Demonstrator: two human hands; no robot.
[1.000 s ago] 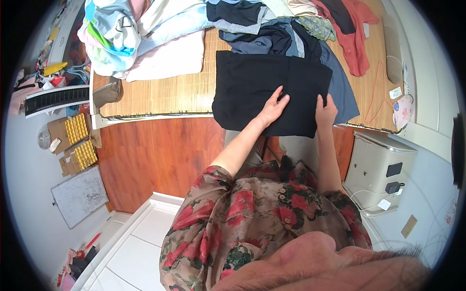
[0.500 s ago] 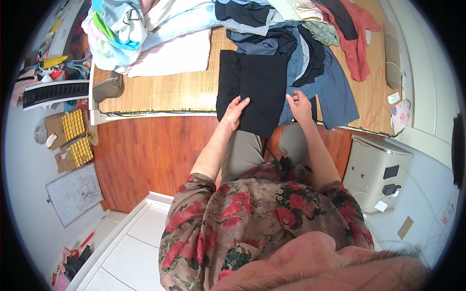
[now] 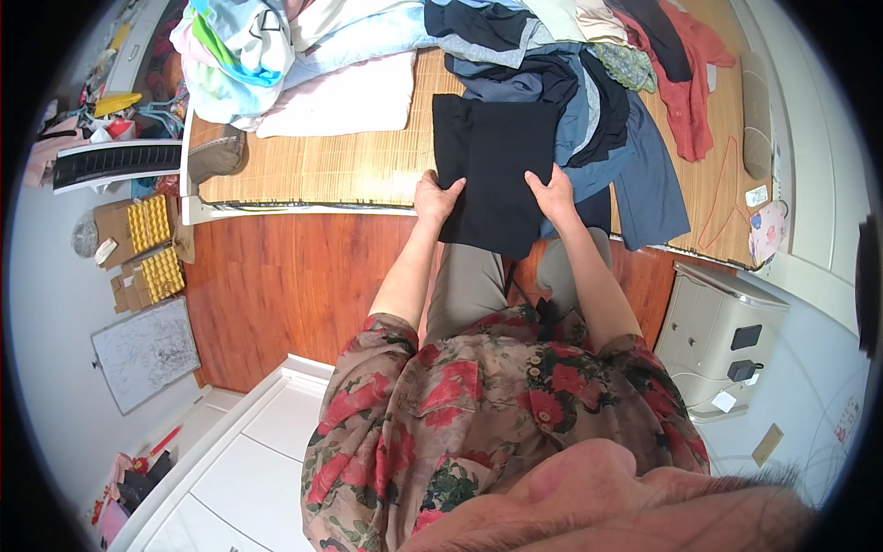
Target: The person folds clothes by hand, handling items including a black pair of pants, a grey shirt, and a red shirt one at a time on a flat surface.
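Observation:
A folded black garment (image 3: pixel 499 166) lies at the near edge of the mat-covered bed (image 3: pixel 322 170), its lower end hanging over toward my knees. My left hand (image 3: pixel 439 195) grips its left edge, thumb on top and the other fingers mostly hidden underneath. On the opposite edge my right hand (image 3: pixel 553 194) holds it the same way. Blue-grey trousers (image 3: pixel 655 184) spread out just right of the garment, one leg reaching the bed's near edge. Behind it is a heap of dark clothes (image 3: pixel 520 81). Whether the garment is trousers cannot be told from its folded shape.
A folded pale pink cloth (image 3: pixel 345 97) and a multicoloured bundle (image 3: pixel 235 64) are at the back left. Toward the right lie a red garment (image 3: pixel 685 115) and a thin red hanger (image 3: pixel 722 216). A beige cabinet (image 3: pixel 704 322) stands below the bed's right end.
My right hand has come in from beside the garment and closed on its right edge. My left hand has shifted from the garment's face to its left edge. The view has swung slightly.

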